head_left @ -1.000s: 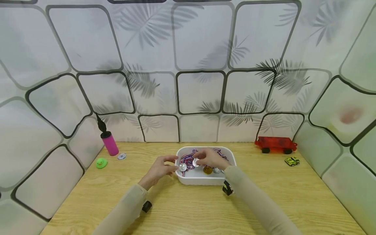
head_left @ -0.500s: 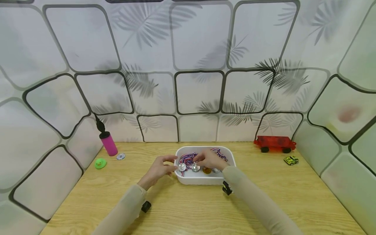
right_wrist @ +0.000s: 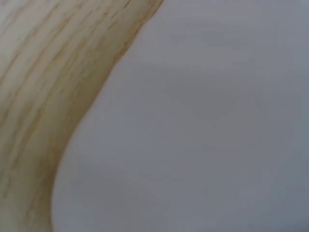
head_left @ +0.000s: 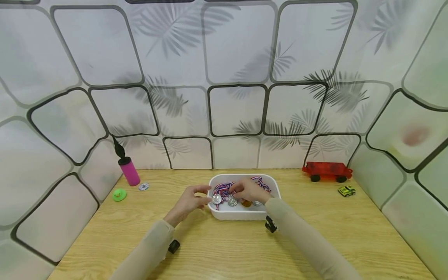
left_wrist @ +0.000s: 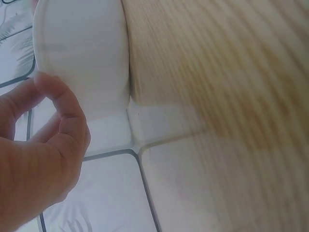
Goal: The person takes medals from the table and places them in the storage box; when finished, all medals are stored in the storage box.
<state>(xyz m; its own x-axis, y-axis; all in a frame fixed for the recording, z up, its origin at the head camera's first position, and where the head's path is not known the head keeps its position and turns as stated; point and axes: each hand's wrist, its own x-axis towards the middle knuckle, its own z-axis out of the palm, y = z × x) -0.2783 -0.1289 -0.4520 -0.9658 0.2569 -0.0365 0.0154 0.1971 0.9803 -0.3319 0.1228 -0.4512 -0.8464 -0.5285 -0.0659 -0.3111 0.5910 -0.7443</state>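
A white bin point(head_left: 241, 215) holds several medals on red, white and blue ribbons. My left hand point(head_left: 189, 202) is at its left end; in the left wrist view the fingertips of the left hand point(left_wrist: 53, 140) pinch the bin's rim. My right hand point(head_left: 250, 190) reaches over the bin, thumb and forefinger pinched at the ribbon end of a silver medal point(head_left: 232, 201). Another silver medal point(head_left: 216, 199) lies left of it, and a gold medal point(head_left: 246, 203) to the right, partly under the hand. The right wrist view shows only the white bin wall point(right_wrist: 193, 121) and wood.
On the left of the wooden table point(head_left: 217, 249) stand a pink cylinder point(head_left: 129, 173) with a black top, a green rubber duck point(head_left: 119, 195) and a poker chip point(head_left: 144, 186). A red toy wagon point(head_left: 327, 171) and a yellow toy car point(head_left: 347, 191) sit at the right.
The silver medal at my right fingertips has come down from between them to below them, toward the bin's front. My left hand stays at the rim.
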